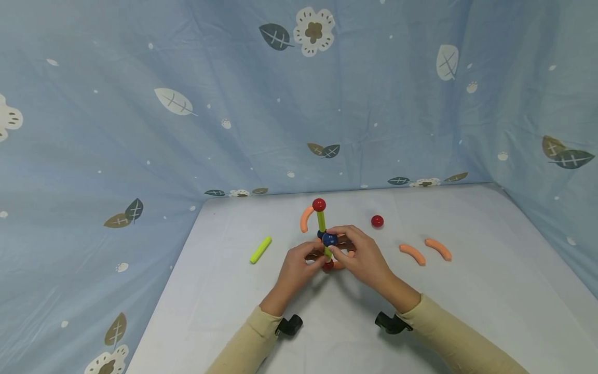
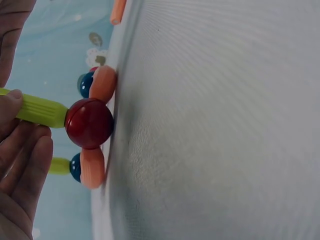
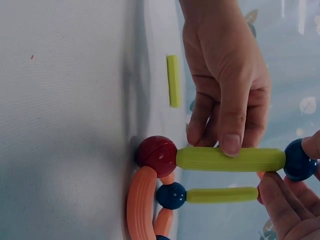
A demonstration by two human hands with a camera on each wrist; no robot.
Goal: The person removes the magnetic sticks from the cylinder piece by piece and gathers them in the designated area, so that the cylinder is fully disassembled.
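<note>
My left hand pinches an upright yellow-green toy rod between thumb and fingers. This rod stands on a red ball at the table surface. My right hand holds a blue ball between thumb and fingers at the rod's top end. Curved orange rods join the red ball to other blue balls low on the table. Behind, a second yellow-green rod rises from one of these, topped by another red ball. My hands partly hide the ring of curved rods.
A loose yellow-green rod lies to the left on the white table. At the right are a loose red ball and two curved orange rods. Another curved orange rod is behind the structure. A patterned blue cloth surrounds the table.
</note>
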